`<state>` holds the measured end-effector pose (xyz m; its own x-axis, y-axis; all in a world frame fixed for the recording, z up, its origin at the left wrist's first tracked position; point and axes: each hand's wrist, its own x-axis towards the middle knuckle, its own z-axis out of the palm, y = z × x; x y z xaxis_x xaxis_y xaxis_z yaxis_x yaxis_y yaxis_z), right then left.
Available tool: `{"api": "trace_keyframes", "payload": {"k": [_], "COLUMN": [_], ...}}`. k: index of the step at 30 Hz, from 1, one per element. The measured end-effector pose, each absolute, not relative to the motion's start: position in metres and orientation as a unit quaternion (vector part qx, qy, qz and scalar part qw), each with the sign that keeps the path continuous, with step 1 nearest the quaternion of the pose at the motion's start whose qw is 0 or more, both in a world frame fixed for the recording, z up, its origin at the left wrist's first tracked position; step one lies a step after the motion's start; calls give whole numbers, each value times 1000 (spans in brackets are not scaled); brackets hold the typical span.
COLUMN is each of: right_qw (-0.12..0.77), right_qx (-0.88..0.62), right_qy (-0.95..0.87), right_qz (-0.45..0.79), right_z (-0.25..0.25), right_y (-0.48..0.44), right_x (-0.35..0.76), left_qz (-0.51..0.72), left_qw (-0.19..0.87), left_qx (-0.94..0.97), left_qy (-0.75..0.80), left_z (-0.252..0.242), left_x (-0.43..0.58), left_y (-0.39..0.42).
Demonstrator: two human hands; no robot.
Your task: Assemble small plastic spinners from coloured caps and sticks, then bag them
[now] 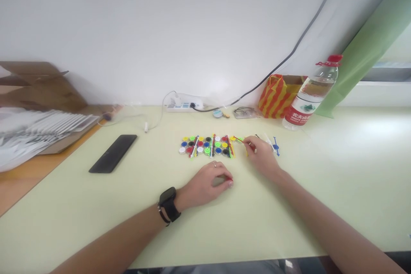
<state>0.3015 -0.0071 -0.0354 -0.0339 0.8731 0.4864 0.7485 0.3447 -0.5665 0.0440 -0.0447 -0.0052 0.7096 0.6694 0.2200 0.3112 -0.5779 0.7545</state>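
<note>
A cluster of small coloured round pieces [205, 146] with thin coloured sticks lies in rows on the pale green table [96, 222]. My right hand [261, 156] sits just right of the cluster, fingers pinched on a thin red stick [239, 139] at its edge. A few loose sticks, one blue [276, 145], lie beyond that hand. My left hand [208, 184], with a ring and a black watch [168, 205] on the wrist, rests curled on the table below the cluster, fingertips closed around something small and red that I cannot make out.
A black phone [113, 153] lies at the left. A water bottle [310, 94], a striped orange-yellow bag [276, 96], glasses [244, 112] and a power strip [184, 102] with cables stand along the wall. Cardboard and white packets [35, 124] fill the far left.
</note>
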Motion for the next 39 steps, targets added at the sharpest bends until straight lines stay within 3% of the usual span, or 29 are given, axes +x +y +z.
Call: {"api": "trace_keyframes", "payload": {"k": [22,29,33,39], "right_qw": [399,376,410,447], "right_qx": [-594,-592,-588,-536], "right_qy": [-697,-711,-695,-681], "right_qz": [57,59,58,222], "right_z": [-19,-24,-20,-4], "right_y": [-16,-11,-13,-27], "right_x": [330,332,330,307], "left_qz": [252,269,306,361], "left_qw": [365,408,467,576], "left_qx": [848,813,763,651], "left_qy": [290,316,325,338], "left_z": [-4,-5,-7,-12], "left_x": [42,41,42,42], "left_y": [-47,-44,-39,-30]}}
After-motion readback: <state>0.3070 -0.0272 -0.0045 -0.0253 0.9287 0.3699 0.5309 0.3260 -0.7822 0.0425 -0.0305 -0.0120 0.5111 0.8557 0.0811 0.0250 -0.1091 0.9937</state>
